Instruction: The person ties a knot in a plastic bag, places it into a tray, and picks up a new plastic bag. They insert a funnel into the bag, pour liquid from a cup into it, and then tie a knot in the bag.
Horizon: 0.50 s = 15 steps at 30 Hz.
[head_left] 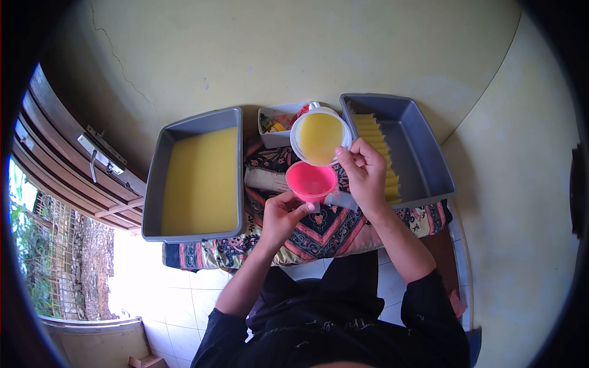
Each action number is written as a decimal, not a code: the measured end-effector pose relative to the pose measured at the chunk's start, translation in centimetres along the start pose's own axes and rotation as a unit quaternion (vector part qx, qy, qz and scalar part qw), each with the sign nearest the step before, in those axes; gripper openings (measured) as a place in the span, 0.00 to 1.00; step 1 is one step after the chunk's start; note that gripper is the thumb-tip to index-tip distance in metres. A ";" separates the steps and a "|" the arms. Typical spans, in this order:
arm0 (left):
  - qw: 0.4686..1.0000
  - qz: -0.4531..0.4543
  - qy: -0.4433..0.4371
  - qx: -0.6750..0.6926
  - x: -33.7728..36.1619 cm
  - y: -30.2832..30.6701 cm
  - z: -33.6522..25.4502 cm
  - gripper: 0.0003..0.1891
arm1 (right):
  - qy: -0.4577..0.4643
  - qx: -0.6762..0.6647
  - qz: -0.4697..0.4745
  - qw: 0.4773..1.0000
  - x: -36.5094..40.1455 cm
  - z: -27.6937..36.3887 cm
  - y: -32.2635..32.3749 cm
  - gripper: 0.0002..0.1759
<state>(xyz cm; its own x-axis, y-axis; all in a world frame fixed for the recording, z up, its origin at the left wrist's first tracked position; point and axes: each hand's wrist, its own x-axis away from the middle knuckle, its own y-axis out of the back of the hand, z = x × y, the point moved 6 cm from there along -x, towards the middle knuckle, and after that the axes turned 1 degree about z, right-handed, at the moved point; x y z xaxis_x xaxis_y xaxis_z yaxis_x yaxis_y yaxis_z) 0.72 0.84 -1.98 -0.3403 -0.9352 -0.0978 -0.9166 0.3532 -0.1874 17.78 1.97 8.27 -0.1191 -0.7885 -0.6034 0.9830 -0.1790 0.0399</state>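
Note:
A pink funnel (311, 180) is held by my left hand (285, 214), its fingers closed below the rim. My right hand (366, 168) grips the side of a white cup (295, 136) with yellow liquid in it, just above and behind the funnel. At the left, a grey tray (154, 184) holds a wide pool of yellow liquid. In the right grey tray (423, 153), a row of filled yellow packets (375, 144) lies along the left side. A clear plastic piece (343, 200) shows beside the funnel; its lower part is hard to make out.
Behind the cup is a white container (274, 140) with colourful small items. A pale roll-like object (264, 178) lies on the patterned cloth (331, 230). A wooden door (80, 147) stands at the left, and a wall rises behind the trays.

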 end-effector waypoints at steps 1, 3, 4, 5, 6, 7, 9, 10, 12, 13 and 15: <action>1.000 -0.004 -0.005 0.007 -0.1 0.0 -0.2 0.12 | 0.000 0.000 0.000 1.000 0.0 0.1 0.0 0.16; 1.000 -0.008 -0.010 0.014 -0.2 0.0 -0.3 0.12 | 0.015 0.000 0.009 1.000 -0.1 0.4 -0.2 0.16; 1.000 -0.006 -0.007 0.018 -0.2 0.0 -0.3 0.12 | 0.015 0.000 0.009 1.000 -0.1 0.6 -0.2 0.16; 1.000 -0.004 -0.005 0.023 -0.3 0.0 -0.3 0.12 | 0.020 0.001 0.007 1.000 -0.2 0.8 -0.2 0.16; 1.000 -0.004 -0.005 0.023 -0.3 0.0 -0.4 0.12 | 0.026 0.003 0.006 1.000 -0.3 1.0 -0.2 0.16; 1.000 -0.007 -0.009 0.014 -0.3 0.1 -0.5 0.11 | 0.026 0.003 0.006 1.000 -0.4 0.9 -0.2 0.16; 1.000 -0.010 -0.013 0.004 -0.3 0.0 -0.8 0.11 | 0.036 0.019 0.006 0.999 -0.5 0.9 0.0 0.16; 1.000 -0.013 -0.018 -0.001 -0.3 0.0 -1.0 0.11 | 0.036 0.019 0.006 0.999 -0.5 1.0 0.0 0.16; 1.000 -0.017 -0.025 -0.006 -0.3 -0.1 -1.5 0.11 | 0.032 0.003 0.010 0.999 -0.7 1.4 -0.1 0.16; 0.999 -0.019 -0.030 0.003 -0.3 -0.2 -1.7 0.11 | 0.032 0.003 0.011 0.999 -0.8 1.6 -0.2 0.16; 0.999 -0.020 -0.035 0.012 -0.2 -0.3 -2.0 0.11 | 0.041 0.000 0.011 0.999 -0.8 2.0 -0.3 0.16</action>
<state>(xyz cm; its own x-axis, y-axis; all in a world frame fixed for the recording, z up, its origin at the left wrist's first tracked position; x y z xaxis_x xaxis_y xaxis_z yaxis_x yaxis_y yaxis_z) 0.63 0.91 0.05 -0.2866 -0.9449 -0.1583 -0.9236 0.3164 -0.2163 17.33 1.50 10.32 -0.0866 -0.7413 -0.6656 0.9853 -0.1624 0.0527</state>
